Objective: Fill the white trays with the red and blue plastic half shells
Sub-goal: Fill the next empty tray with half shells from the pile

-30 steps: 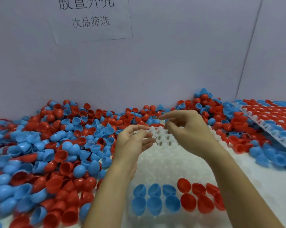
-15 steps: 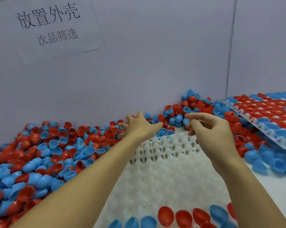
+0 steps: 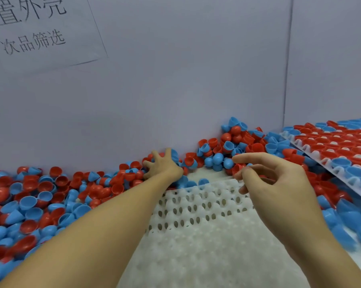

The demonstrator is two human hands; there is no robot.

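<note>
Light, stiff, slippery shells (image 3: 217, 157): best pinched by rim. Left hand (image 3: 164, 166) spread in pile, hold unclear; right hand (image 3: 273, 181) half-curled, seemingly empty.

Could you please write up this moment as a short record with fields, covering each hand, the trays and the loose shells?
left hand: stretched out to the far wall, fingers spread in the loose shells; whether it grips one cannot be told
right hand: fingers curled, at the far edge of the near tray; holding anything: cannot tell
near tray: white, pockets in view empty
far tray: on the right, tilted, filled with red and blue shells
shell pile: red and blue mixed, along the wall
sign: paper on wall, upper left
</note>
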